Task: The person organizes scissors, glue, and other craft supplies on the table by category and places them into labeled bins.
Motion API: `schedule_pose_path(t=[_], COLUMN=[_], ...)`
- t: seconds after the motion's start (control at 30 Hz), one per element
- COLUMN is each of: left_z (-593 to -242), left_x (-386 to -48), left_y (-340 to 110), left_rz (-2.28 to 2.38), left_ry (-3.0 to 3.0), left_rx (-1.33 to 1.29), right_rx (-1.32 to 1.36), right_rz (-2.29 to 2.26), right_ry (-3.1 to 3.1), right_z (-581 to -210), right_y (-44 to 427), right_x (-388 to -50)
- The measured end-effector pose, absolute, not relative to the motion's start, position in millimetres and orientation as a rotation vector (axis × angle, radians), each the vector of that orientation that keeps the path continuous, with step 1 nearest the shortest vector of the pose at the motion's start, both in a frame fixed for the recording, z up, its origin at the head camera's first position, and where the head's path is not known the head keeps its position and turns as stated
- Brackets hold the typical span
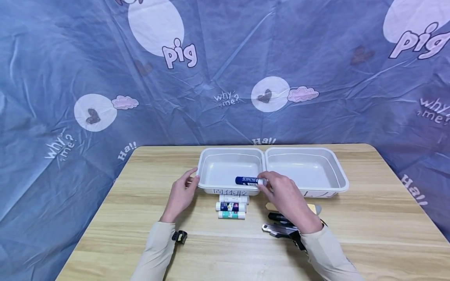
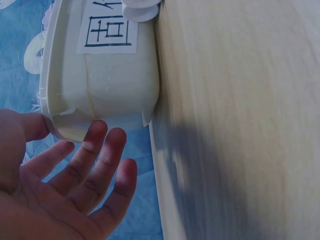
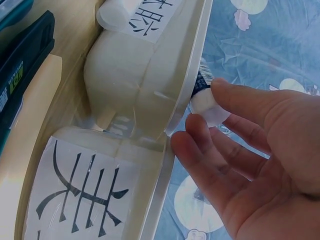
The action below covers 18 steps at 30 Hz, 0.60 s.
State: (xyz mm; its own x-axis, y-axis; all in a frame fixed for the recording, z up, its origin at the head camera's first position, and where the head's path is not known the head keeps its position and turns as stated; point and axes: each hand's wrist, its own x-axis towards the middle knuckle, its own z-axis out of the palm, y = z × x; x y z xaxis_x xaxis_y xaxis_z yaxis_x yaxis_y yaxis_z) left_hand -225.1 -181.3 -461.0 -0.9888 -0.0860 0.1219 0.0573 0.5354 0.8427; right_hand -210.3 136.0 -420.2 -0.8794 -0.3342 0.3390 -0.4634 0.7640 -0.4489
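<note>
In the head view my right hand (image 1: 285,191) pinches the white end of a dark blue glue stick (image 1: 247,180) over the front of the left white tray (image 1: 230,151). Thumb and fingertips on that white end (image 3: 207,107) show in the right wrist view. My left hand (image 1: 182,193) is at the tray's left end, its thumb against the rim and its other fingers loosely spread by the wall (image 2: 115,85). Three more glue sticks lie in front of the tray: a whitish one (image 1: 233,199), a dark blue and white one (image 1: 231,207) and a green and white one (image 1: 231,215).
A second white tray (image 1: 342,180) adjoins on the right. Below my right wrist lie several utility knives, among them a yellow one (image 1: 272,207), a black one (image 1: 277,217) and a silver one (image 1: 275,229). Both trays bear handwritten paper labels. A printed blue cloth (image 1: 211,117) hangs behind the table.
</note>
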Motion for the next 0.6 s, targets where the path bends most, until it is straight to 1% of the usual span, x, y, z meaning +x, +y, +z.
schedule_pose_path(t=[0.6], left_z=[-461.6], left_x=[-225.8], left_y=[-181.5], left_rz=[-1.456], left_ry=[-2.604], left_rx=[-0.005], right_rx=[0.638], right_rz=[0.791], right_ry=[-2.716], right_z=[-420.6], right_y=[136.3], right_x=[-209.2])
